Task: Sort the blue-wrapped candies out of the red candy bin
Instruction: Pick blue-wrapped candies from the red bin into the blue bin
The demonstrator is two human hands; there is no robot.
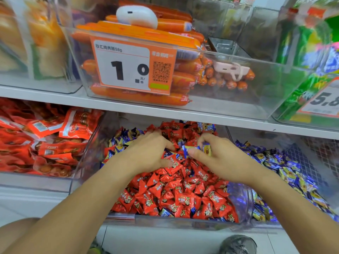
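The clear bin of red candies [176, 223] sits on the lower shelf in front of me, heaped with red-wrapped candies [170, 191]. Blue-wrapped candies [121, 142] lie mixed in at its back left, and a few show near the front edge. My right hand [216, 158] pinches a blue-wrapped candy [198, 149] between thumb and fingers just above the pile. My left hand [148, 153] rests on the red candies with fingers spread and slightly bent, digging into the heap; nothing shows in its grasp.
A bin of blue candies [286, 169] stands directly to the right. Red snack packets [42, 136] fill the bin on the left. The upper shelf [229, 120] overhangs closely, carrying a bin of orange sausages [139, 70] with a price tag.
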